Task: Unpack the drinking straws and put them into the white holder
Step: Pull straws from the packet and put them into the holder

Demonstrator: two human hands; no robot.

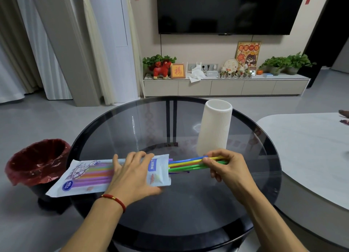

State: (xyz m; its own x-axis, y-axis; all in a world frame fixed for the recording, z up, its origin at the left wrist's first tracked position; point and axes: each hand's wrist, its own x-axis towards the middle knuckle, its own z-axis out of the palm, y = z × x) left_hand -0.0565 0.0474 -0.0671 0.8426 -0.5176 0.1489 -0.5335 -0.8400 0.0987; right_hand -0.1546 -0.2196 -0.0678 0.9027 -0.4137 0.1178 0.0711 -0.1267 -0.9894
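A white and blue straw packet (85,178) lies flat on the round glass table (188,204), its open end pointing right. My left hand (132,176) presses down on the packet and grips it. Several coloured straws (187,164), blue, yellow and green, stick out of the open end. My right hand (224,166) pinches these straws near their right ends. More straws, purple and orange among them, show through the packet. The tall white ribbed holder (215,127) stands upright and empty just behind my right hand.
A bin with a red liner (35,163) sits on the floor left of the table. A pale oval table (311,148) is close on the right. A TV cabinet with plants and ornaments (226,81) lines the far wall.
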